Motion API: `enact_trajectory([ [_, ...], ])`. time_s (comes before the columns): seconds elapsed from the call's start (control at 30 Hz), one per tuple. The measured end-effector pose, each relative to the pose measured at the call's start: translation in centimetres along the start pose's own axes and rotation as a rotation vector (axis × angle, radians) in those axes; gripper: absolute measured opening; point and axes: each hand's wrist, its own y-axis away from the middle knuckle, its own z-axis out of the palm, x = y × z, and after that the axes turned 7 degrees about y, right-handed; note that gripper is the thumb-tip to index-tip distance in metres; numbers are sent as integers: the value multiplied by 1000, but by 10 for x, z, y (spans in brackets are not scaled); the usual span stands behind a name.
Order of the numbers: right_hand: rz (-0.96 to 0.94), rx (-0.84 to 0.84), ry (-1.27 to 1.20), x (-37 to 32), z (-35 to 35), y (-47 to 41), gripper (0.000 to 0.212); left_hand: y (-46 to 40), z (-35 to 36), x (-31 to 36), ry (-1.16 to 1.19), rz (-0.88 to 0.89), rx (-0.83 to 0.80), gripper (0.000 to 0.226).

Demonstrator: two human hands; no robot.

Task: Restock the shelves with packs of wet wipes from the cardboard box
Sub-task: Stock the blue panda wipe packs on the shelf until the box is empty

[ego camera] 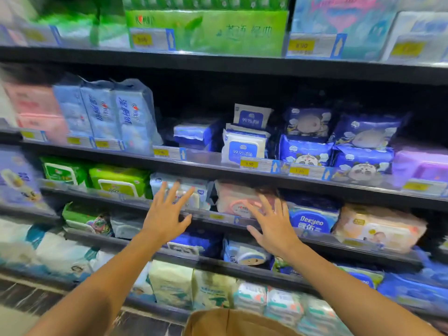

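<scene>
Wipes packs (236,202) sit shelved just beyond both open hands (272,224).

The brown cardboard box (232,322) is cut off by the bottom edge, so only its upper rim shows and its contents cannot be seen. Motion blur smears the pink and pale blue packs (36,110) at far left and the white packs (43,251) lower left; their print is unreadable. The yellow price tags (299,171) are mostly too blurred to read. Both forearms run out of the bottom edge.
</scene>
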Motion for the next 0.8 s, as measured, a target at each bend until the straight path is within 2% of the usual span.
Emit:
enact_trajectory([
  [0.13,54,16,89,-12,11,-18,61,-11,4,3,35,-52,-66,84],
  [0.3,31,92,178,-14,16,-22,63,-21,10,-1,83,-47,-48,75],
  [0.43,29,69,184,-20,12,-28,66,-22,16,-8,62,-64,-69,75],
  [0.63,8,21,148,-20,6,-31,72,-20,18,7,-22,-95,-121,81],
  [0.8,-67,17,117,-3,-1,-22,76,-19,5,18,-197,-92,-203,94],
])
